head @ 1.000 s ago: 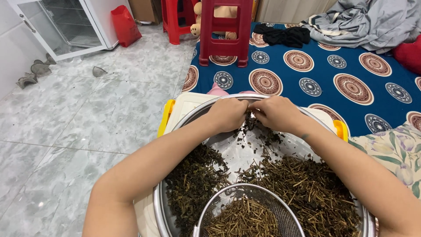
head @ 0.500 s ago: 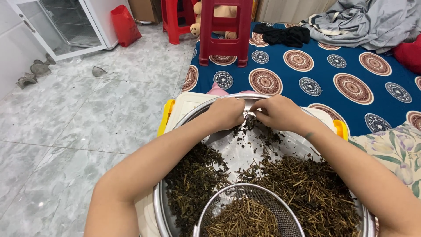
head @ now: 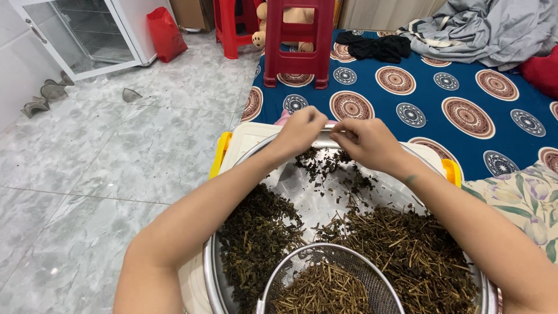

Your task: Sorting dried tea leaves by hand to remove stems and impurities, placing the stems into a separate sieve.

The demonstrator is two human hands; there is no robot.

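Looking down from head height, both bare forearms reach up from the lower edge of the frame and meet over the far rim of a large round metal basin [head: 210, 273]. At upper centre the left hand [head: 299, 131] and right hand [head: 366, 141] come together, fingertips almost touching. Each hand has its fingers curled in and bunched, thumb against forefinger, pinching something small between the two hands; what they grip is too small to make out.

Just below the hands, a loose scatter of dark dried leaf bits [head: 328, 166] lies on the bare shiny floor of the basin. Lower left in the basin sits a heap of dark green dried leaves [head: 256, 241]. Lower right holds a bigger heap of brown dried stems [head: 407, 250]. At bottom centre a round wire-mesh sieve [head: 302, 261] rests in the basin, filled with more short stems.

Under the basin sits a white plastic container [head: 247, 136] with yellow handles showing at left and right.

Grey marble-patterned floor tiles [head: 116, 151] fill the left half of the frame. A blue mat with round brown medallions [head: 465, 116] covers the upper right. At top centre a red plastic stool [head: 296, 35] stands on the mat, with a second red stool just left of it. A white cabinet with a glass door [head: 87, 32] occupies the upper left corner, a red bag [head: 164, 34] beside it. Grey crumpled bedding [head: 488, 26] lies at upper right.
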